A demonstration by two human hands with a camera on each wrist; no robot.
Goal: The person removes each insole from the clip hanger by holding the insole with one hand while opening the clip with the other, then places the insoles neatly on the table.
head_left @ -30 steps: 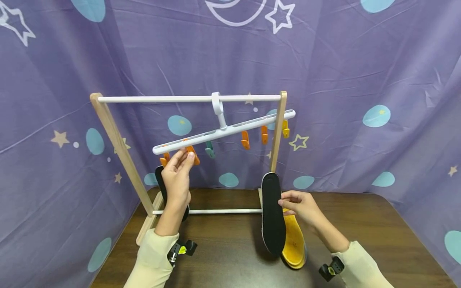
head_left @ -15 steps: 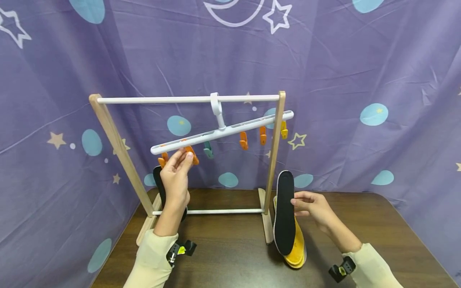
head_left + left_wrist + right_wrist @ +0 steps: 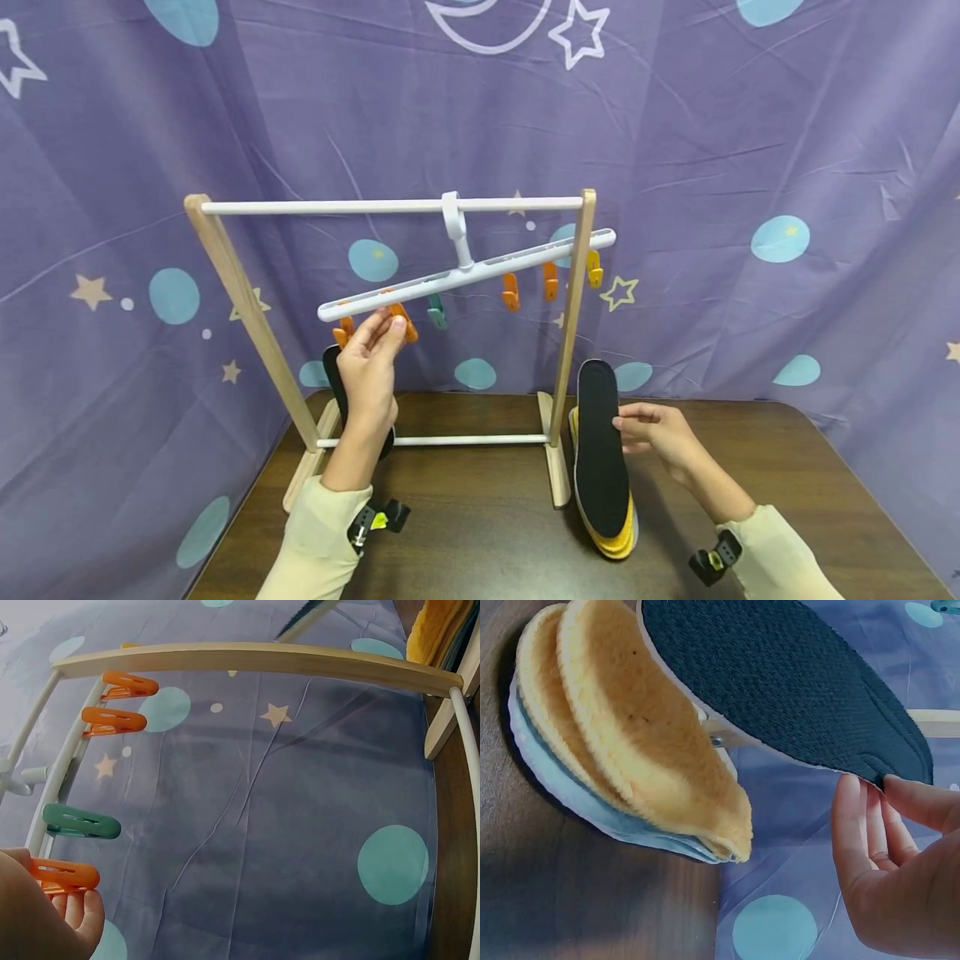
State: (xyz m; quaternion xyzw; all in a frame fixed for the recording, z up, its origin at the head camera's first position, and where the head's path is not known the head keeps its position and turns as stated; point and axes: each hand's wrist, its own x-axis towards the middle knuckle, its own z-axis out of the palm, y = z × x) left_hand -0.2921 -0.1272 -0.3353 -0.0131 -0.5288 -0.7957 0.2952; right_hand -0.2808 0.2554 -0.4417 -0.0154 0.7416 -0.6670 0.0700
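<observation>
My left hand (image 3: pixel 367 367) pinches an orange clip (image 3: pixel 71 875) under the white hanger (image 3: pixel 420 289), whose left end tilts down. A dark insole (image 3: pixel 335 379) hangs below the far-left orange clip (image 3: pixel 342 333); my hand and wrist hide part of it. Between thumb and fingers my right hand (image 3: pixel 656 433) holds a black insole (image 3: pixel 600 450) by its edge, roughly upright. Behind that insole a stack of yellow fuzzy insoles (image 3: pixel 637 727) lies on the table, with pale blue ones underneath in the right wrist view.
A wooden rack (image 3: pixel 570 333) with a white top rod (image 3: pixel 322 207) carries the hanger. Farther along it hang a green clip (image 3: pixel 437 312), two orange clips (image 3: pixel 511 293) and a yellow clip (image 3: pixel 595 271). The brown table (image 3: pixel 480 533) meets a purple curtain (image 3: pixel 712 208) behind.
My right hand has carried the black insole to the right, from in front of the rack's right post to in front of the yellow stack. The left hand keeps its pinch on the clip.
</observation>
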